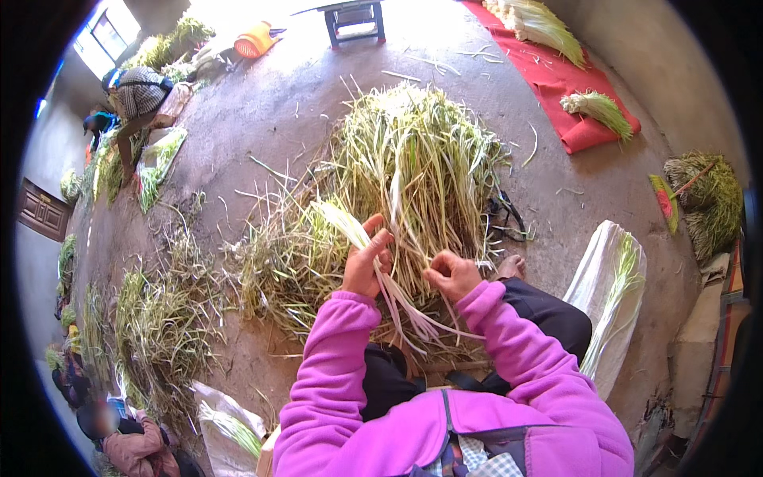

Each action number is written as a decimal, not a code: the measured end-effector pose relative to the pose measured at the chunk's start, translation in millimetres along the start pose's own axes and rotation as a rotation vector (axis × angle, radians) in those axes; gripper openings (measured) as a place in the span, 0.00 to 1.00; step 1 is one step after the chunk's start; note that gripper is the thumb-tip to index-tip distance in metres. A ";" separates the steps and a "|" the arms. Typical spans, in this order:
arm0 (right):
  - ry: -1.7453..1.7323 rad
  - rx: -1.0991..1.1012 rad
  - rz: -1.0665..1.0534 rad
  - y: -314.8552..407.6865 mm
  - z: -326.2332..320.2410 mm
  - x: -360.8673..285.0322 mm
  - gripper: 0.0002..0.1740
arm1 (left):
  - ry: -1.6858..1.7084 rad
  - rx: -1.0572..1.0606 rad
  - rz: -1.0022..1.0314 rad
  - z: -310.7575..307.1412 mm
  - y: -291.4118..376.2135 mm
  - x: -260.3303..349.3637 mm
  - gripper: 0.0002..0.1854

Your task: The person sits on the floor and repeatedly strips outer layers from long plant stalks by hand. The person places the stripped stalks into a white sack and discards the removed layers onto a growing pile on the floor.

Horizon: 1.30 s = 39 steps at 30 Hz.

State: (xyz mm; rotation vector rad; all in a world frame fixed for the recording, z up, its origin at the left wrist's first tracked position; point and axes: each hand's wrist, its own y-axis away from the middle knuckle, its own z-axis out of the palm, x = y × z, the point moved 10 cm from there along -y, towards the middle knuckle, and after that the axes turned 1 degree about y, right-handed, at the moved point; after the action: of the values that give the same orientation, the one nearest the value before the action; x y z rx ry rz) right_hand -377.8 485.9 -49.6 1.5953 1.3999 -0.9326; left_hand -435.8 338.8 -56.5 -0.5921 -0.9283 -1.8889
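Note:
My left hand is closed around a bunch of pale green-white leafy stalks, which look like blanched chives. The bunch's pale ends hang below the hand, over my lap. To its right, my right hand has thumb and fingers pinched together on a thin yellowish stalk; its tip is partly hidden by the fingers. Just beyond both hands stands a large heap of long green and yellowing leafy stalks. Loose withered leaves lie to the left of this heap.
White sacks with pale stalks lie at my right and lower left. Bundles rest on a red cloth. Several people work along the left side, one bending. An orange plastic stool lies tipped farther off.

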 end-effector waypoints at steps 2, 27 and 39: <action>0.024 0.012 -0.027 5.9 5.1 2.3 0.12 | -0.038 -0.026 0.015 -0.1 -3.9 -3.9 0.26; -0.755 -0.171 0.219 3.0 55.6 34.0 0.17 | -0.326 -0.010 -0.130 -8.5 -8.7 -44.8 0.10; -0.730 0.201 0.174 -7.7 40.9 36.3 0.11 | -0.411 0.087 0.018 -13.2 -7.3 -25.2 0.09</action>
State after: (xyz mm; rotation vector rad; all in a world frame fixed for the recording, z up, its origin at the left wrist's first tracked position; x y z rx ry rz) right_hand -382.2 463.7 -100.0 1.2818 0.6673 -1.3949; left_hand -430.9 343.6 -85.0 -0.9536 -1.2547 -1.7304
